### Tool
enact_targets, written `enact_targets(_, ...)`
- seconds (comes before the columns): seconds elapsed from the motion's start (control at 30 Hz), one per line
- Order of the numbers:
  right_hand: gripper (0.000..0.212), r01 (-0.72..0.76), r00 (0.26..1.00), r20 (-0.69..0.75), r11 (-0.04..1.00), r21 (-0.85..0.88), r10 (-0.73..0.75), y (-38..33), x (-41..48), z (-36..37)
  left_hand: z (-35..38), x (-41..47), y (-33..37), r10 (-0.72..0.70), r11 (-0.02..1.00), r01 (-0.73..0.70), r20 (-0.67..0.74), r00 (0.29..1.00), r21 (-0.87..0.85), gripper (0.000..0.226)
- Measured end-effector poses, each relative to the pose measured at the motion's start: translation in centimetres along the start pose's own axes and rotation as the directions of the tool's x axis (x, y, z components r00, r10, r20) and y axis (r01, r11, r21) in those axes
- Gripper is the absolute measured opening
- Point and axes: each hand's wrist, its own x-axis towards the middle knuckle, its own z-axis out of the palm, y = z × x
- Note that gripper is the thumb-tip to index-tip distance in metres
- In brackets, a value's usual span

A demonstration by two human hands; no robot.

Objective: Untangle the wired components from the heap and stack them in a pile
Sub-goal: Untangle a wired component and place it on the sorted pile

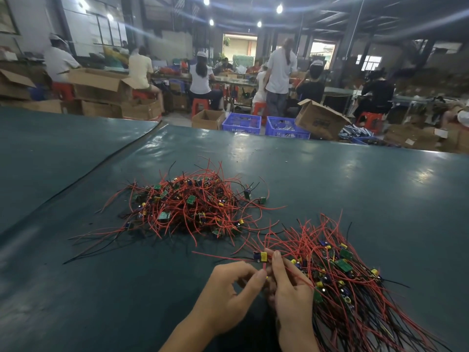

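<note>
A tangled heap point(189, 208) of small green circuit boards with red and black wires lies on the dark green table point(330, 179), ahead and left of my hands. A second pile point(340, 273) of the same wired components, wires fanned more in line, lies at the lower right. My left hand point(228, 288) pinches a red wire between thumb and forefinger. My right hand point(291, 293) holds one wired component point(261, 257), with yellow and blue parts, at its fingertips, beside the right pile. Its red wire trails to the left.
The table's far edge runs across the middle of the view, with a seam in its cover at the left. Beyond it stand blue crates point(241, 123), cardboard boxes point(320, 120) and several seated and standing people at benches.
</note>
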Motion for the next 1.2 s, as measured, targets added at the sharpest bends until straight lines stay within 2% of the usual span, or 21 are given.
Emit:
enact_targets(0.13,0.02,-0.018,0.999,-0.037,1.0,0.021,0.019,-0.1,0.0,0.2,0.3,0.1,-0.3,-0.137,0.99,0.138,0.046,0.99,-0.021,0.061)
enact_targets(0.2,0.019,-0.026,0.999,-0.043,0.999,0.044,0.028,-0.1,-0.1,0.2,0.2,0.1,-0.5,-0.222,0.973,0.222,0.017,0.975,-0.055,0.062)
enact_targets(0.27,0.02,-0.035,0.999,-0.036,0.998,0.049,0.037,-0.1,-0.1,0.2,0.3,0.1,-0.4,-0.26,0.953,0.256,-0.005,0.966,-0.159,0.058)
enact_targets(0.33,0.023,-0.042,0.999,-0.023,0.997,0.061,0.044,-0.1,-0.1,0.2,0.4,0.1,-0.3,-0.259,0.935,0.236,-0.056,0.964,-0.263,0.054)
enact_targets(0.43,0.024,-0.06,0.998,0.01,0.996,0.067,0.059,0.0,-0.1,0.0,0.0,0.3,0.2,-0.248,0.916,0.192,-0.121,0.961,-0.352,0.037)
enact_targets(0.63,0.023,-0.043,0.997,0.074,0.997,0.064,0.038,-0.1,-0.1,0.2,-0.1,0.6,0.8,-0.259,0.895,0.201,-0.097,0.961,-0.399,0.028)
enact_targets(0.7,0.021,-0.045,0.995,0.088,0.995,0.085,0.037,0.1,0.0,0.2,-0.1,0.7,0.8,-0.264,0.9,0.202,-0.113,0.958,-0.387,0.025)
enact_targets(0.8,0.012,0.0,0.994,0.105,1.0,0.012,-0.001,0.2,-0.1,0.3,-0.4,0.7,0.5,-0.278,0.91,0.202,-0.173,0.945,-0.361,0.024)
enact_targets(0.93,0.011,-0.038,0.996,0.079,0.998,0.053,0.034,0.4,0.1,0.2,0.0,0.7,0.2,-0.276,0.919,0.199,-0.197,0.941,-0.34,0.018)
enact_targets(1.0,0.013,-0.05,0.998,0.039,0.997,0.062,0.047,0.4,0.1,0.3,0.2,0.7,-0.1,-0.286,0.922,0.201,-0.231,0.93,-0.331,0.025)
enact_targets(1.1,0.012,-0.067,0.997,-0.02,0.99,0.125,0.07,0.2,0.2,0.2,0.2,0.8,-0.2,-0.319,0.896,0.194,-0.273,0.908,-0.4,0.019)
enact_targets(1.2,0.015,-0.049,0.996,-0.068,0.985,0.167,0.061,-0.1,0.4,0.0,-0.2,1.0,-0.3,-0.346,0.873,0.18,-0.315,0.884,-0.452,0.024)
